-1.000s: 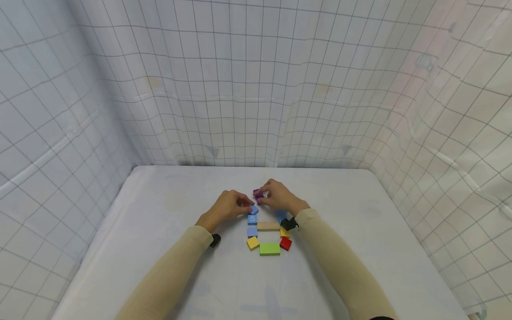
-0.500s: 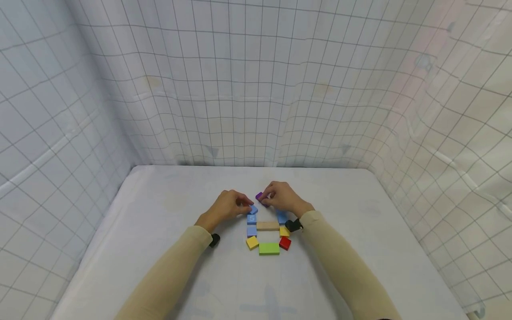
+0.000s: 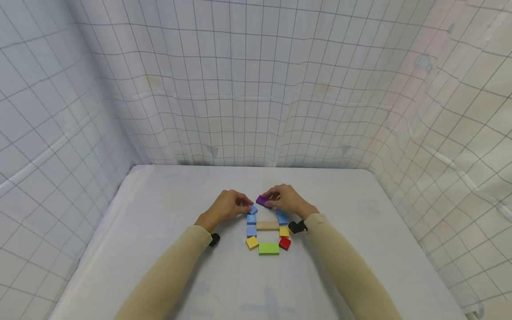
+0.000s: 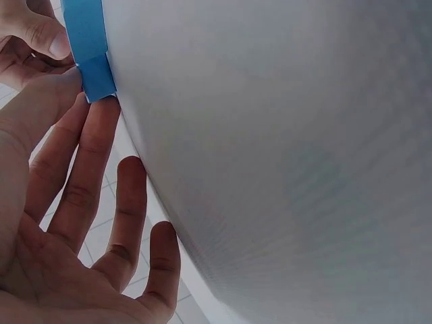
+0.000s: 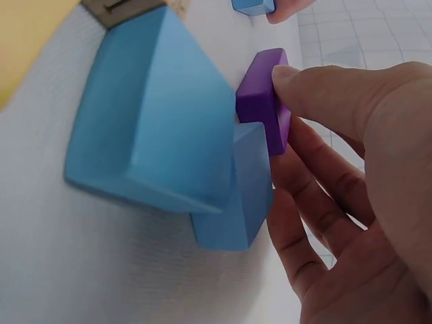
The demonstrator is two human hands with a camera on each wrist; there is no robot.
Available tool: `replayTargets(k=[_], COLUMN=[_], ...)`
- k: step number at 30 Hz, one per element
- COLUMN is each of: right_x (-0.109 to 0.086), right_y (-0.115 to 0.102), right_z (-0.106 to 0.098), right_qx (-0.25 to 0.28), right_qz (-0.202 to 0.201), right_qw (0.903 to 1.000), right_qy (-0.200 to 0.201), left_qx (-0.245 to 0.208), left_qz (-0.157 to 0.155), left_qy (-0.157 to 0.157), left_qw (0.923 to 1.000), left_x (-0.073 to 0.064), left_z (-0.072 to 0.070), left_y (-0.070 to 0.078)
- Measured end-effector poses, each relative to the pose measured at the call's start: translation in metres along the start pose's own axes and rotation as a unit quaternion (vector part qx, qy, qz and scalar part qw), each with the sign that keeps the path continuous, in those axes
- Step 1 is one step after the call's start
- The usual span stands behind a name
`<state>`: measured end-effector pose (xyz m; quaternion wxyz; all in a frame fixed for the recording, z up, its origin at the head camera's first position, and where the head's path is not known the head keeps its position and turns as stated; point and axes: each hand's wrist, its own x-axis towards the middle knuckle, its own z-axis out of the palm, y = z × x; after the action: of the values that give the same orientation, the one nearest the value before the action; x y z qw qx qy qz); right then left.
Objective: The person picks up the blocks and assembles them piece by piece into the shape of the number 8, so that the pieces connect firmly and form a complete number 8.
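My left hand (image 3: 228,205) pinches a small light-blue block (image 3: 254,209) between thumb and fingertips, at the upper left of a ring of blocks. In the left wrist view that block (image 4: 98,79) sits end to end with another blue block (image 4: 86,30). The right hand (image 3: 290,198) grips a purple block (image 3: 262,201) by thumb and fingers, at the far side of the ring. In the right wrist view the purple block (image 5: 260,94) slants close beside a blue block (image 5: 246,196), with a larger blue block (image 5: 179,115) nearer the camera.
On the white table (image 3: 160,266) lie a blue block marked 5 (image 3: 251,219), another blue block (image 3: 251,231), a wooden plank (image 3: 267,226), yellow blocks (image 3: 252,243) (image 3: 284,232), a red block (image 3: 285,243) and a green block (image 3: 269,249). A gridded curtain (image 3: 256,89) surrounds the table.
The purple block has turned from nearly lengthwise to a slant and shifted slightly right. The right hand has moved right and a little nearer the body. My left hand stays on the blue block.
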<state>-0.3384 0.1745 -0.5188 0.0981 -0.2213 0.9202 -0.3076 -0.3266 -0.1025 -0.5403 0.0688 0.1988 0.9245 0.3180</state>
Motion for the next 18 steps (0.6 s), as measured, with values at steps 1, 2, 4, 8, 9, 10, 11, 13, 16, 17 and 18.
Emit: replayTargets(k=[1, 2, 4, 8, 9, 10, 11, 13, 16, 17, 18], right_x=[0.0, -0.001, -0.002, -0.003, -0.004, -0.004, -0.004, -0.004, -0.004, -0.005, -0.005], right_y=[0.001, 0.001, 0.002, 0.003, 0.004, 0.005, 0.006, 0.007, 0.008, 0.008, 0.008], right_z=[0.0, -0.001, -0.001, -0.002, -0.002, -0.002, -0.002, -0.002, -0.003, -0.003, -0.003], right_qx=[0.0, 0.001, 0.003, 0.007, 0.006, 0.006, 0.007, 0.01, 0.016, 0.017, 0.017], right_qz=[-0.002, -0.002, -0.004, -0.008, -0.009, -0.012, -0.014, -0.017, -0.017, -0.018, -0.018], right_qw=[1.0, 1.0, 1.0, 0.9999, 0.9999, 0.9999, 0.9998, 0.9997, 0.9994, 0.9994, 0.9993], right_qy=[-0.001, -0.002, -0.005, -0.009, -0.01, -0.011, -0.013, -0.017, -0.024, -0.026, -0.028], left_qx=[0.001, 0.004, 0.014, 0.011, 0.011, 0.007, 0.003, -0.002, 0.008, 0.013, 0.015], left_qz=[0.001, -0.012, -0.009, -0.007, 0.0, 0.0, -0.003, -0.006, -0.016, -0.01, -0.005], left_qy=[-0.001, -0.005, 0.0, 0.004, 0.009, 0.007, 0.004, 0.004, 0.001, 0.005, 0.009], left_qw=[1.0, 0.9999, 0.9999, 0.9999, 0.9999, 1.0, 1.0, 1.0, 0.9998, 0.9999, 0.9998], left_x=[0.004, 0.004, 0.01, 0.008, 0.006, 0.003, -0.001, -0.004, 0.003, 0.002, 0.005], left_z=[0.003, 0.002, 0.008, 0.007, 0.007, 0.004, 0.001, -0.001, 0.004, 0.004, 0.007], left_y=[-0.006, -0.004, -0.014, -0.013, -0.012, -0.007, 0.0, 0.005, -0.003, -0.003, -0.008])
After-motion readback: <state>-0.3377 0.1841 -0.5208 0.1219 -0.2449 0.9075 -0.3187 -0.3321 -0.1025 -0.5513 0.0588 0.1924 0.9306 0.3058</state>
